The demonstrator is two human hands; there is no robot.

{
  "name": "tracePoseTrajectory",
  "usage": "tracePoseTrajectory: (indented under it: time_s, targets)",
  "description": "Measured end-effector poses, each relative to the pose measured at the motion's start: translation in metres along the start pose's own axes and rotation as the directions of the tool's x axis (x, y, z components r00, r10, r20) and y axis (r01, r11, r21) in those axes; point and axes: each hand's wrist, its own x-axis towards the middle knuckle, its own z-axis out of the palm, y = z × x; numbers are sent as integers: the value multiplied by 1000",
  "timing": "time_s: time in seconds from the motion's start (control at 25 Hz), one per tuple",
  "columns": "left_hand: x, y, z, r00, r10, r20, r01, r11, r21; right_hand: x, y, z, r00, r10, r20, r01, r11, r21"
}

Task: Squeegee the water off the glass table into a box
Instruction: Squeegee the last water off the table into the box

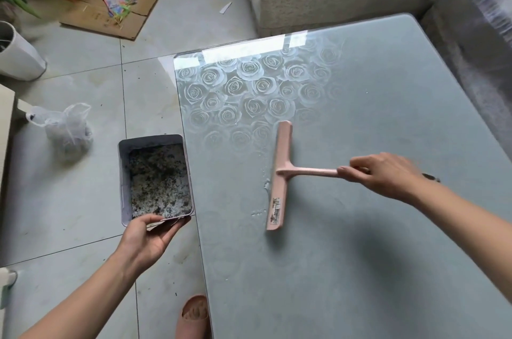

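Right hand (388, 175) grips the squeegee (279, 175) mid-desk (374, 255), water (266, 186) beading ahead of its blade. Left hand (146, 239) holds the box (124, 186) at the desk's left edge. Risk: if the box sits slightly off the blade's line, water may spill onto the floor (69, 214).

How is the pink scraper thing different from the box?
The squeegee is pink, long and T-shaped; the box is grey-white and rectangular. The squeegee lies on the glass table, behind a line of water, held at its handle by the right hand. The box sits off the table, against its left edge, held at its near rim by the left hand. The box holds dark speckled bits. Both are being held by one hand.
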Motion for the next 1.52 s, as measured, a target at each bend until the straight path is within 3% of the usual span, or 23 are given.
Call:
tracePoseTrajectory:
  time_s: [0.28, 0.44, 0.52, 0.6, 0.72, 0.84, 1.08, 1.24, 1.36, 1.52]
  targets:
    - [-1, 2, -2, 998, -30, 51, 29, 1000, 9, -40, 48, -42, 984, 180, -15, -181, 979, -91]
    - [3, -4, -8, 999, -33, 29, 33, 999, -19, -26, -24, -2, 998, 40, 48, -40, 999, 3]
    - [6, -9, -12, 999, -38, 0, 38, 999, -36, -14, -54, 7, 999, -44, -8, 44, 999, -7]
    - [7, -11, -14, 998, -52, -33, 50, 997, -58, -15, -49, -4, 998, -21, -55, 21, 1000, -5]
    - [10, -6, -14, 997, -57, -53, 55, 998, -35, -44, -14, -21, 996, 65, 63, -70, 995, 72]
    - [15, -3, -7, 995, -92, -43, 91, 996, -25, -75, -5, -16, 975, 157, 155, -158, 987, -7]
    - [24, 0, -13, 988, -148, -38, 147, 989, -31, -35, -99, 10, 991, -17, 134, -4, 989, 150]
    - [16, 2, -16, 986, -158, 46, 160, 987, -34, -38, -85, -17, 992, 72, 100, -82, 991, 101]
    - [14, 6, -16, 986, -150, 74, 154, 987, -51, -61, -60, -32, 975, 183, 129, -179, 983, -40]
    - [17, 5, -15, 986, -144, 82, 149, 987, -53, -39, -124, -5, 991, 36, 129, -46, 996, 73]
